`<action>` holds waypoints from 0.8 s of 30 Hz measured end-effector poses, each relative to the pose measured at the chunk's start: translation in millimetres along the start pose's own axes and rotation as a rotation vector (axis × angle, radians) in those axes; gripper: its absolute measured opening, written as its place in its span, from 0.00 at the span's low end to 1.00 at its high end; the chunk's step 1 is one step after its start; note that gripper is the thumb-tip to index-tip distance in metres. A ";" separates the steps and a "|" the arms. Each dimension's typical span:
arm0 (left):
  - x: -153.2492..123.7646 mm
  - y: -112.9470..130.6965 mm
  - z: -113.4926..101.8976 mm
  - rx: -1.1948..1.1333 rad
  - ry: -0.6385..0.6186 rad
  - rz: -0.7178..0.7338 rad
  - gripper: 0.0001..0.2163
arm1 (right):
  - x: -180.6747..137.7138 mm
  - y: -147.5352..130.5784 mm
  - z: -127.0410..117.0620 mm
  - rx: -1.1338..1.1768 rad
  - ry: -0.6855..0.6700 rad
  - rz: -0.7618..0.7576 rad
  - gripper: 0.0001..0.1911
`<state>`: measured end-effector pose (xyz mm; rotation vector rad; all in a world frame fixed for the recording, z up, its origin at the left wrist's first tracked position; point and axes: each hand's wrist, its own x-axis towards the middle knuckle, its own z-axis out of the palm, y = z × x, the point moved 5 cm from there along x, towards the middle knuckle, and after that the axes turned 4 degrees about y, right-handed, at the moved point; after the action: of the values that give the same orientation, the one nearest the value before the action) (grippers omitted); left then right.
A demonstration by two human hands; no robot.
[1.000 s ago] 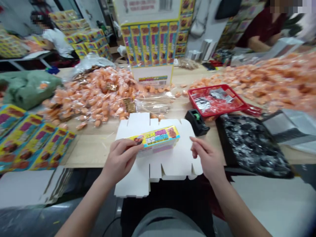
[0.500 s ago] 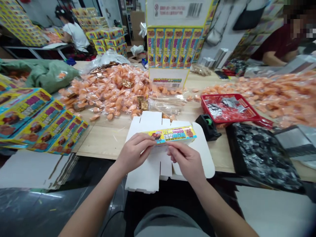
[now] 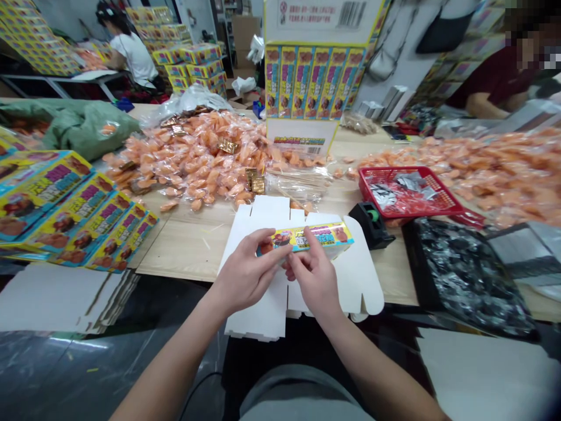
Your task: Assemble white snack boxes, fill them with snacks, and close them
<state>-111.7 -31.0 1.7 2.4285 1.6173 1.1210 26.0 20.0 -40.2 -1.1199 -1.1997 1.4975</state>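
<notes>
A long yellow printed box lies across a flat white die-cut cardboard sheet at the table's near edge. My left hand grips the box's left end, fingers curled round it. My right hand pinches the same end from the right, its fingers pressed against the box beside my left thumb. The box's right half sticks out free towards a black tape dispenser.
A heap of orange wrapped snacks lies behind the sheet. More lie at the right. A red basket, a black tray, stacked yellow boxes, a display carton and two other people surround me.
My right hand came in from the right and closed on the box's left end beside my left hand. The box has been lifted slightly and turned.
</notes>
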 end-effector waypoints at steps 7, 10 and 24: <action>26.1 -4.3 9.1 0.128 0.054 -0.205 0.13 | 0.9 19.5 -4.7 -0.003 -0.046 -0.045 0.40; 29.3 -5.1 13.7 0.123 0.040 -0.167 0.13 | -0.7 25.0 -13.7 -0.109 -0.101 -0.077 0.41; -10.0 -57.3 -145.5 0.649 0.573 -0.479 0.24 | -52.3 49.8 -2.0 -0.916 -0.444 -1.141 0.24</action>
<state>-241.8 -64.6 82.2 1.8348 2.9268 1.4336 33.3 -37.3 -83.5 -0.3594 -2.3910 0.2507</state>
